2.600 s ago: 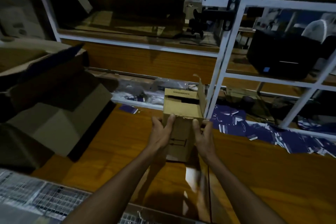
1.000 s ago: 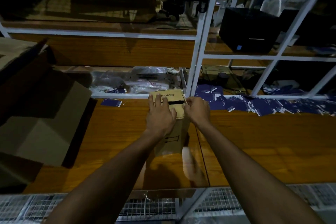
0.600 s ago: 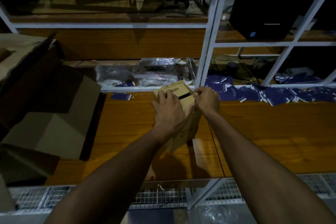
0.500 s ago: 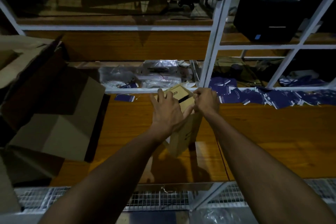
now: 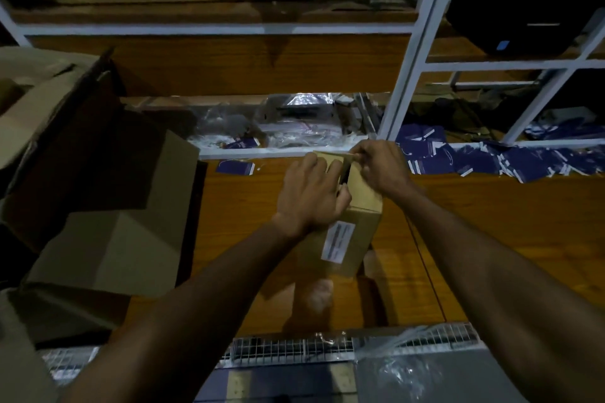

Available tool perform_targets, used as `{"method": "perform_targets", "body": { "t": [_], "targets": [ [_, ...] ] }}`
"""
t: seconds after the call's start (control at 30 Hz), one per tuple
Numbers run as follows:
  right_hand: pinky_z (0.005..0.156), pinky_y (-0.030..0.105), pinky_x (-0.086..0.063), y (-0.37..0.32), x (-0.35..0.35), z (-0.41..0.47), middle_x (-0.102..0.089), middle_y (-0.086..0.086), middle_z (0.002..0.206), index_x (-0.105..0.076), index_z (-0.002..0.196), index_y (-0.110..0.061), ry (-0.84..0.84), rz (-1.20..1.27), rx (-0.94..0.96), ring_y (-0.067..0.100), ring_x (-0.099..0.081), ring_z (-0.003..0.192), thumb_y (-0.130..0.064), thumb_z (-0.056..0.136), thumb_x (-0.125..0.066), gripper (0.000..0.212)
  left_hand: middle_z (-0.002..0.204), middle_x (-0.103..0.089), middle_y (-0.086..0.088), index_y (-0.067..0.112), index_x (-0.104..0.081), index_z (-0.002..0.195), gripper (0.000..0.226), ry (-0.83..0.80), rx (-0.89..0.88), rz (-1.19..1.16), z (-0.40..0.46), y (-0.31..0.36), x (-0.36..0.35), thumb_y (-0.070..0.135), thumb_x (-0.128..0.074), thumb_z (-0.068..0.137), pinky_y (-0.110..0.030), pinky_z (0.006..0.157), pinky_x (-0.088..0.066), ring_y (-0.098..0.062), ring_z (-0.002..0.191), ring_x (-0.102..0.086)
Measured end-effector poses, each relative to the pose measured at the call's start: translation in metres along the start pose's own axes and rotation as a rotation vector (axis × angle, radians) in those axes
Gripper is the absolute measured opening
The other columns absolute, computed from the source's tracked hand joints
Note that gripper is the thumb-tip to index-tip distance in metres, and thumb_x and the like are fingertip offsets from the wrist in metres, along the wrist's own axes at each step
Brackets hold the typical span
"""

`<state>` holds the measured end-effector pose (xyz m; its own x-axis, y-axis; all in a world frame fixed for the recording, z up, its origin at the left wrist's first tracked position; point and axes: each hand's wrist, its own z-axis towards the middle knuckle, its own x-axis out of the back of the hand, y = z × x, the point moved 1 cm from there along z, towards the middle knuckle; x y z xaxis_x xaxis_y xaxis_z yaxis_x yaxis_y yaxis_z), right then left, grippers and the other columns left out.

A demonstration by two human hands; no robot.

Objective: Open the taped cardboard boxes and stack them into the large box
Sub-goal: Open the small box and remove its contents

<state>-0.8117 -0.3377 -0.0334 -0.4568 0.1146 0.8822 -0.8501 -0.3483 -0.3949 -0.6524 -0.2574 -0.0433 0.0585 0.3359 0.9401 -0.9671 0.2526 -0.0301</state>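
A small cardboard box (image 5: 355,226) with a white label on its near side stands tilted on the wooden shelf (image 5: 491,222). My left hand (image 5: 309,195) lies over the box's top left, fingers curled onto the top flaps. My right hand (image 5: 379,167) pinches the far top corner of the box, where a flap edge or tape strip sits; which one I cannot tell. The large open cardboard box (image 5: 108,206) stands at the left, its flaps spread, its inside dark.
White metal rack posts (image 5: 409,52) rise behind the small box. Blue packets (image 5: 474,160) litter the shelf at the right, clear plastic bags (image 5: 294,127) lie at the back. A wire mesh edge (image 5: 327,347) runs along the front.
The small box has turned and tipped, its labelled side now facing me. Both hands stayed on its top; my right hand shifted to pinch at the far corner.
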Motion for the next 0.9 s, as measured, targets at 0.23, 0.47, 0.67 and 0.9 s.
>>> {"method": "perform_targets", "body": {
  "t": [0.23, 0.47, 0.67, 0.9],
  "targets": [
    [0.079, 0.038, -0.047, -0.009, 0.007, 0.005, -0.072, 0.014, 0.101, -0.077, 0.107, -0.014, 0.023, -0.199, 0.167, 0.033, -0.062, 0.101, -0.014, 0.094, -0.066, 0.017, 0.134, -0.044, -0.011, 0.031, -0.05, 0.129, 0.047, -0.013, 0.119, -0.162, -0.002, 0.01, -0.009, 0.059, -0.03, 0.097, -0.045, 0.092, -0.038, -0.028, 0.124, -0.035],
    [0.076, 0.039, -0.05, -0.032, 0.004, 0.016, -0.07, 0.016, 0.101, -0.071, 0.108, -0.012, -0.027, -0.295, 0.015, 0.035, -0.064, 0.095, -0.019, 0.096, -0.063, 0.016, 0.139, -0.043, -0.011, 0.033, -0.055, 0.129, 0.06, -0.053, 0.211, -0.137, -0.003, 0.021, -0.007, 0.067, -0.019, 0.097, -0.046, 0.094, -0.037, -0.03, 0.131, -0.032],
    [0.078, 0.05, -0.054, -0.032, -0.008, 0.005, -0.066, 0.014, 0.103, -0.058, 0.103, -0.016, -0.016, -0.182, -0.079, 0.035, -0.061, 0.091, -0.012, 0.099, -0.053, 0.008, 0.14, -0.04, -0.01, 0.032, -0.056, 0.124, 0.056, -0.056, 0.213, -0.23, -0.004, 0.019, -0.007, 0.068, -0.031, 0.09, -0.046, 0.098, -0.035, -0.029, 0.134, -0.028],
    [0.074, 0.044, -0.051, -0.029, -0.01, -0.004, -0.063, 0.011, 0.103, -0.058, 0.107, -0.014, 0.0, -0.133, -0.065, 0.031, -0.058, 0.093, -0.016, 0.092, -0.067, 0.018, 0.15, -0.028, -0.009, 0.034, -0.061, 0.121, 0.035, -0.059, 0.257, -0.434, -0.002, 0.013, -0.002, 0.051, -0.053, 0.092, -0.042, 0.104, -0.029, -0.029, 0.138, -0.019]
  ]
}}
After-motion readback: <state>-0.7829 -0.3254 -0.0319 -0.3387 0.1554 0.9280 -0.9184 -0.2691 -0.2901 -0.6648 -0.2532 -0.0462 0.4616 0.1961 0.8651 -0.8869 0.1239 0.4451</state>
